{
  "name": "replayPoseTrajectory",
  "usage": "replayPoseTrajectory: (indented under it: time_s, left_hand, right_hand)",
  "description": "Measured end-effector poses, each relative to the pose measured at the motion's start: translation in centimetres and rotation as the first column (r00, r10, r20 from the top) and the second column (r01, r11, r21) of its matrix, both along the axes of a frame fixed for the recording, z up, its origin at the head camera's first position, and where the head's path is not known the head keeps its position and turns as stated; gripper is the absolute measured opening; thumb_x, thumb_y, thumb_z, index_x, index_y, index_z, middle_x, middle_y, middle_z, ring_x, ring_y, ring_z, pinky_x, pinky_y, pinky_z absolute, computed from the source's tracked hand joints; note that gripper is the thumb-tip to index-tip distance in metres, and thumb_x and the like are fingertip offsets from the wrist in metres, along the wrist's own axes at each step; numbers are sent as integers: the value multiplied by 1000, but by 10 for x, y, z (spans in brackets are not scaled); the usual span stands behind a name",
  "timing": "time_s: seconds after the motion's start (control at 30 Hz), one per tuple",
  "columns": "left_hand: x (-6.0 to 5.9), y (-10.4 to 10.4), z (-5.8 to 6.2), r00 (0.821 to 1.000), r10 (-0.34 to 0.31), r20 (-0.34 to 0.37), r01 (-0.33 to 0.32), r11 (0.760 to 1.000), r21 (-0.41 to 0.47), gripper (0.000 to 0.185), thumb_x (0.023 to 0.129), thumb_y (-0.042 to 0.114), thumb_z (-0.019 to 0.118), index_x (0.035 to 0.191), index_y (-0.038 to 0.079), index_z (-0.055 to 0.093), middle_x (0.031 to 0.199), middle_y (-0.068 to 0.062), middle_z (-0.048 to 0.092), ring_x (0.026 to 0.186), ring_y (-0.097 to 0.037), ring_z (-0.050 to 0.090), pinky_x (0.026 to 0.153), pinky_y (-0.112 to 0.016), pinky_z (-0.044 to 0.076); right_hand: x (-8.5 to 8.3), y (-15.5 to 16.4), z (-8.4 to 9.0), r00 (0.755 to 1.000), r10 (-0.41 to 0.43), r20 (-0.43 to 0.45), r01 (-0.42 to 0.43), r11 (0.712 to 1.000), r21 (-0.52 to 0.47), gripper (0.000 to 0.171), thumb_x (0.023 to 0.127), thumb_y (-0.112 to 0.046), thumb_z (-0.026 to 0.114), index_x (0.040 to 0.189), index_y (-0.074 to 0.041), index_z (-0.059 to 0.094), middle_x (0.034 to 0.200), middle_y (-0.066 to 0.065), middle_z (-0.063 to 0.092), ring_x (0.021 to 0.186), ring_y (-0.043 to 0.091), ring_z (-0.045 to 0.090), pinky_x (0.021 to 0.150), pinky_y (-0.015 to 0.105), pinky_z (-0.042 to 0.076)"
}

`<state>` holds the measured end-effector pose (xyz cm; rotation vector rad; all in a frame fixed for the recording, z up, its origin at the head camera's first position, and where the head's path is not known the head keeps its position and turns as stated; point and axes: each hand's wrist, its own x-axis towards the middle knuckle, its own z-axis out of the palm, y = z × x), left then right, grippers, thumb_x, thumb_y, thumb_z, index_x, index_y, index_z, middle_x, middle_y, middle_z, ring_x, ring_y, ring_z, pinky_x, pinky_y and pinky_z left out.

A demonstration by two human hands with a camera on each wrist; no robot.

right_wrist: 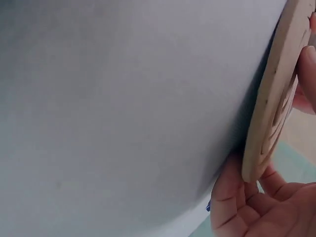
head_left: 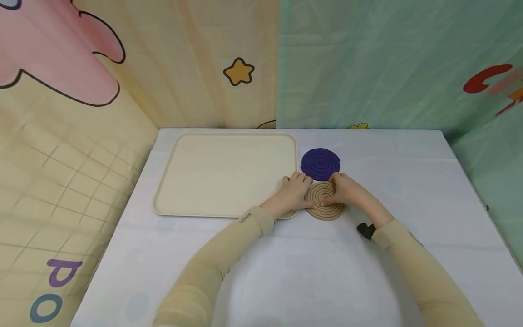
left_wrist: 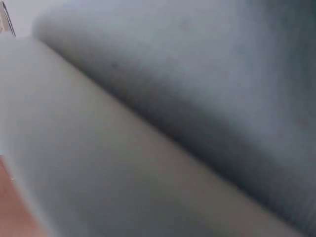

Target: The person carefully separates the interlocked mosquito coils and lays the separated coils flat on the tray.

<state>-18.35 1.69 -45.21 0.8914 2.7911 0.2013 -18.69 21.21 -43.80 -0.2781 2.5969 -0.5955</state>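
Currently both hands hold the tan spiral coaster point(head_left: 324, 201): left hand point(head_left: 293, 193) pinching its left edge, right hand point(head_left: 345, 193) gripping the right. Coaster lies flat on tabletop point(head_left: 408, 181), between cream tray point(head_left: 224, 175) and purple spiral coaster point(head_left: 320, 163).

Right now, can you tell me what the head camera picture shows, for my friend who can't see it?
Both hands, left and right, hold a round tan wooden spiral coaster on a white table. A purple spiral coaster lies just behind it, a cream rectangular tray to the left.
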Motion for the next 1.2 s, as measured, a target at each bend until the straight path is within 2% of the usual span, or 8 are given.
replayPoseTrajectory:
  time_s: [0.37, 0.47, 0.6, 0.73, 0.83, 1.0, 1.1, 1.2]
  left_hand:
    - [1, 1, -4, 1000, 0, 18, -1, 999, 46, 70, 84, 54, 72, 134, 11, 50, 132, -5, 56, 126, -22, 46, 105, -43, 39]
    - [0, 1, -5, 1000, -8, 21, 5, 993, 121, 62, 86, 49, 72, 129, 10, 50, 126, -5, 60, 121, -22, 52, 107, -41, 39]
    - [-1, -2, -2, 997, -3, 77, -19, 956, 293, 53, 88, 43, 72, 122, 8, 50, 113, -5, 65, 104, -16, 61, 94, -29, 49]
    - [0, -9, 8, 974, 0, 225, -105, 885, 453, 48, 90, 35, 72, 120, 10, 44, 106, -8, 66, 94, -13, 63, 80, -21, 52]
    - [0, -14, 18, 951, 7, 308, -179, 825, 536, 46, 90, 27, 72, 120, 11, 41, 109, -11, 66, 98, -15, 64, 84, -21, 53]
    - [0, -22, 32, 932, 51, 360, -287, 712, 641, 49, 88, 17, 75, 123, 10, 42, 123, -15, 67, 110, -23, 66, 92, -29, 54]
    - [1, -28, 33, 900, 89, 427, -392, 594, 703, 54, 86, 14, 76, 128, 11, 42, 126, -16, 66, 109, -26, 67, 90, -30, 56]
    - [3, -34, 32, 857, 96, 507, -493, 443, 749, 58, 86, 14, 76, 132, 11, 41, 125, -18, 65, 106, -28, 68, 87, -29, 57]
  right_hand:
    - [-7, 5, -4, 995, -5, 104, 17, 993, -117, 69, 77, -29, 84, 124, 6, 47, 117, 25, 60, 107, 35, 59, 92, 48, 51]
    - [-7, 6, -3, 996, 14, 92, 0, 989, -149, 59, 78, -28, 83, 117, 3, 53, 109, 19, 63, 99, 30, 60, 85, 41, 52]
    - [-5, 4, 3, 997, 34, 67, -21, 981, -193, 46, 79, -28, 82, 106, -2, 56, 96, 10, 64, 86, 21, 60, 74, 32, 51]
    - [-2, 0, 15, 999, 13, 50, -1, 970, -242, 40, 80, -28, 81, 102, -4, 58, 89, 7, 64, 79, 19, 58, 67, 28, 50]
    - [0, -3, 25, 999, -38, 39, 47, 960, -276, 41, 82, -28, 80, 107, -3, 60, 92, 9, 65, 81, 20, 58, 68, 28, 50]
    - [3, -12, 35, 992, -125, 5, 119, 931, -344, 46, 84, -30, 79, 117, -3, 62, 98, 12, 67, 85, 21, 59, 70, 28, 50]
    - [6, -20, 36, 979, -202, 13, 190, 890, -414, 51, 83, -28, 80, 123, -2, 61, 107, 16, 67, 91, 23, 60, 73, 26, 51]
    - [9, -30, 38, 954, -289, 76, 285, 803, -524, 60, 84, -24, 79, 135, -4, 56, 122, 20, 63, 102, 23, 59, 78, 24, 52]
